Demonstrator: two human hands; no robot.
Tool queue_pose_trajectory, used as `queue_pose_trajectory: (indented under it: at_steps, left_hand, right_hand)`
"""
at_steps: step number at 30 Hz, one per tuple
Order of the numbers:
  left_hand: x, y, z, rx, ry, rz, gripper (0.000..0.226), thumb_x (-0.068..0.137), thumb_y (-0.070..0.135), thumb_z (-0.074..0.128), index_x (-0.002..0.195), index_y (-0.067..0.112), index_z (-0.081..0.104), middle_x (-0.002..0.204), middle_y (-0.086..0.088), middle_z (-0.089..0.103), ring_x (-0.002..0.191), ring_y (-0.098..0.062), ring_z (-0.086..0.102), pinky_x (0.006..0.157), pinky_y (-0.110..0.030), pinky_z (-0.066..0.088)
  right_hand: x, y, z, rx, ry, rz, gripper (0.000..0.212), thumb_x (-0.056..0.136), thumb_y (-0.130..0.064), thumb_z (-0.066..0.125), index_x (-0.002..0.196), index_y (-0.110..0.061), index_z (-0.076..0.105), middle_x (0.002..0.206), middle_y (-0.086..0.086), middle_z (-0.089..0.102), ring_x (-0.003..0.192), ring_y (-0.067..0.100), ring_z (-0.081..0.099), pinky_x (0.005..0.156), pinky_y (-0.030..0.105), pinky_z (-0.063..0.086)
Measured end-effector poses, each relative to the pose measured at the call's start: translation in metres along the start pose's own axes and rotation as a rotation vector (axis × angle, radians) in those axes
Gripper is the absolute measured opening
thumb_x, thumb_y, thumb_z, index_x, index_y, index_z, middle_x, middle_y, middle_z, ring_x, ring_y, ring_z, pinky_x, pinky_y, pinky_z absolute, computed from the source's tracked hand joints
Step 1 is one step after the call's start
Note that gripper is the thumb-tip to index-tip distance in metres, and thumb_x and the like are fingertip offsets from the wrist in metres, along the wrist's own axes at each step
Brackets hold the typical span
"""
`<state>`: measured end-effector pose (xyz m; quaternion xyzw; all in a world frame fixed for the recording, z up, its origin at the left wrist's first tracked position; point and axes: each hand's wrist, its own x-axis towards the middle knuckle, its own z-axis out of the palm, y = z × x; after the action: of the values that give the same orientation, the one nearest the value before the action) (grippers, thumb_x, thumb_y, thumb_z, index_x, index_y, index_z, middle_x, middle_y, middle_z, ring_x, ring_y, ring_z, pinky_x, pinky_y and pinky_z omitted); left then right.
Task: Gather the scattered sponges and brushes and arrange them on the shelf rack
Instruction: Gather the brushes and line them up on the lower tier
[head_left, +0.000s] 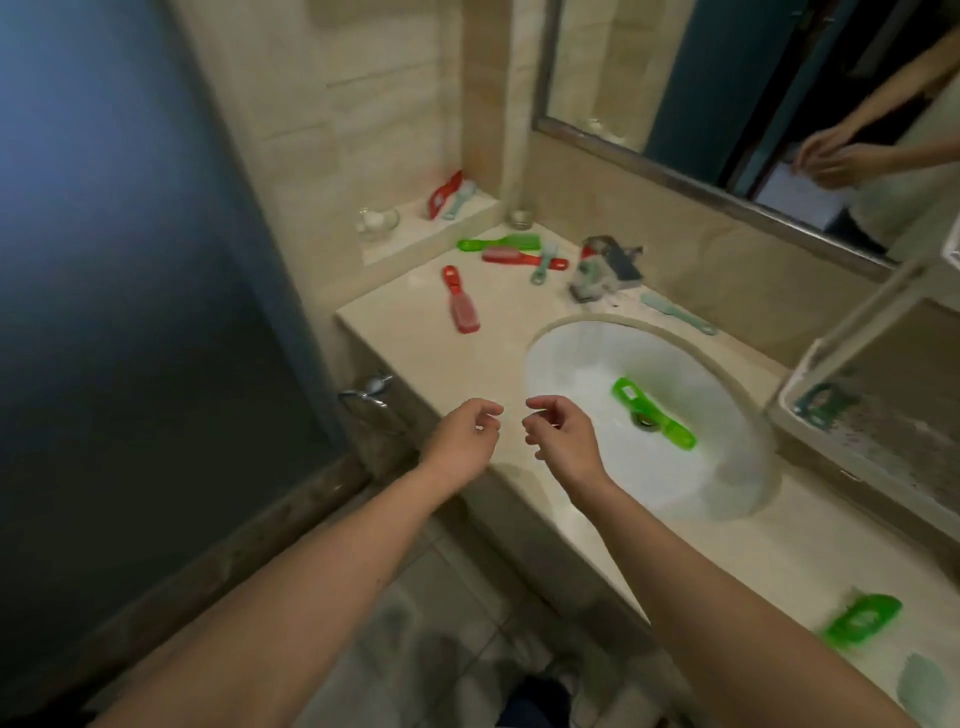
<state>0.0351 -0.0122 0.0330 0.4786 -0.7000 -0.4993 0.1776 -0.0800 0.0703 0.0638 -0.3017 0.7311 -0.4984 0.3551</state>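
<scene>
Both hands empty, fingers loosely curled: left hand (464, 435), right hand (561, 435) | green brush (653, 413) lies across the sink (571, 358) drain at 3 o'clock of my right hand, red brush (460, 306) at 12 | I'd pinch handles, not bristles | shelf rack (852, 384) at far right is cut off, blurred; no sponges discernible.

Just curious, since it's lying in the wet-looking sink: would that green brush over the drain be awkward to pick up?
Probably light and stiff: the green brush looks like thin, see-through plastic. It may be slippery, as the sink looks glossy and possibly wet. It lies flat across the drain on a curved slope, so a push would likely slide it rather than roll it.
</scene>
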Motion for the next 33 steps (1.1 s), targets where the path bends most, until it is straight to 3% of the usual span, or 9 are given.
queue_pose_trajectory:
  at_steps: [3, 7, 14, 17, 20, 22, 26, 29, 33]
  left_hand:
    - [-0.023, -0.046, -0.047, -0.024, 0.077, -0.053, 0.024, 0.09, 0.007, 0.051, 0.105, 0.022, 0.062, 0.099, 0.002, 0.067, 0.1, -0.018, 0.064, 0.09, -0.028, 0.048]
    - [-0.06, -0.102, -0.101, -0.036, 0.195, -0.151, 0.024, 0.088, 0.004, 0.053, 0.102, 0.021, 0.063, 0.088, 0.007, 0.065, 0.097, -0.017, 0.065, 0.087, -0.027, 0.048]
    - [-0.134, -0.184, -0.175, -0.098, 0.441, -0.314, 0.017, 0.091, 0.01, 0.056, 0.098, 0.025, 0.063, 0.098, 0.001, 0.068, 0.096, -0.015, 0.064, 0.089, -0.028, 0.05]
    - [-0.166, -0.212, -0.198, -0.132, 0.532, -0.402, 0.018, 0.092, 0.017, 0.055, 0.097, 0.033, 0.06, 0.101, 0.007, 0.068, 0.091, -0.006, 0.063, 0.076, -0.019, 0.052]
    - [-0.194, -0.234, -0.218, -0.125, 0.62, -0.482, 0.018, 0.092, 0.024, 0.052, 0.098, 0.039, 0.059, 0.103, 0.013, 0.067, 0.094, -0.006, 0.062, 0.084, -0.031, 0.053]
    - [-0.21, -0.248, -0.228, -0.149, 0.671, -0.526, 0.018, 0.092, 0.023, 0.052, 0.099, 0.038, 0.059, 0.105, 0.012, 0.067, 0.098, -0.008, 0.062, 0.09, -0.033, 0.051]
    - [-0.231, -0.274, -0.241, -0.254, 0.743, -0.626, 0.018, 0.093, 0.018, 0.051, 0.102, 0.03, 0.06, 0.108, 0.002, 0.068, 0.102, -0.016, 0.063, 0.094, -0.036, 0.049]
    - [-0.237, -0.294, -0.247, -0.295, 0.789, -0.706, 0.018, 0.093, 0.018, 0.051, 0.105, 0.028, 0.06, 0.106, 0.002, 0.068, 0.101, -0.018, 0.063, 0.091, -0.033, 0.049]
    - [-0.234, -0.324, -0.245, -0.327, 0.817, -0.841, 0.02, 0.094, 0.017, 0.051, 0.107, 0.028, 0.061, 0.105, 0.004, 0.067, 0.095, -0.016, 0.062, 0.077, -0.027, 0.052]
  right_hand:
    - [-0.015, -0.002, 0.059, -0.052, -0.119, -0.028, 0.02, 0.089, -0.004, 0.054, 0.107, -0.009, 0.062, 0.083, 0.005, 0.06, 0.079, 0.021, 0.059, 0.073, 0.031, 0.046]
    - [-0.035, 0.0, 0.133, -0.076, -0.265, -0.035, 0.017, 0.088, -0.002, 0.055, 0.099, -0.013, 0.062, 0.084, 0.001, 0.061, 0.083, 0.021, 0.058, 0.075, 0.035, 0.046]
    - [-0.076, 0.002, 0.244, -0.211, -0.559, -0.08, 0.015, 0.088, -0.008, 0.058, 0.096, -0.02, 0.062, 0.09, -0.001, 0.064, 0.084, 0.015, 0.06, 0.078, 0.032, 0.049]
    - [-0.096, 0.002, 0.284, -0.28, -0.674, -0.083, 0.013, 0.091, -0.011, 0.058, 0.095, -0.023, 0.061, 0.092, -0.001, 0.064, 0.085, 0.015, 0.061, 0.076, 0.029, 0.052]
    - [-0.109, 0.003, 0.319, -0.321, -0.763, -0.096, 0.01, 0.092, -0.009, 0.056, 0.099, -0.012, 0.063, 0.088, 0.001, 0.065, 0.08, 0.015, 0.06, 0.077, 0.032, 0.051]
    - [-0.115, 0.005, 0.34, -0.366, -0.818, -0.094, 0.012, 0.091, -0.007, 0.055, 0.099, -0.008, 0.064, 0.084, 0.002, 0.063, 0.075, 0.012, 0.057, 0.067, 0.026, 0.049]
    - [-0.12, 0.014, 0.38, -0.449, -0.957, -0.071, 0.018, 0.089, -0.005, 0.052, 0.102, -0.013, 0.062, 0.087, 0.005, 0.064, 0.075, 0.014, 0.059, 0.062, 0.024, 0.048]
    - [-0.116, 0.023, 0.409, -0.494, -1.017, -0.04, 0.021, 0.089, -0.005, 0.053, 0.103, -0.017, 0.062, 0.095, 0.008, 0.066, 0.084, 0.02, 0.062, 0.071, 0.03, 0.048]
    - [-0.104, 0.045, 0.443, -0.512, -1.079, 0.017, 0.016, 0.09, -0.005, 0.056, 0.097, -0.019, 0.061, 0.083, 0.002, 0.062, 0.07, 0.018, 0.059, 0.058, 0.026, 0.046]
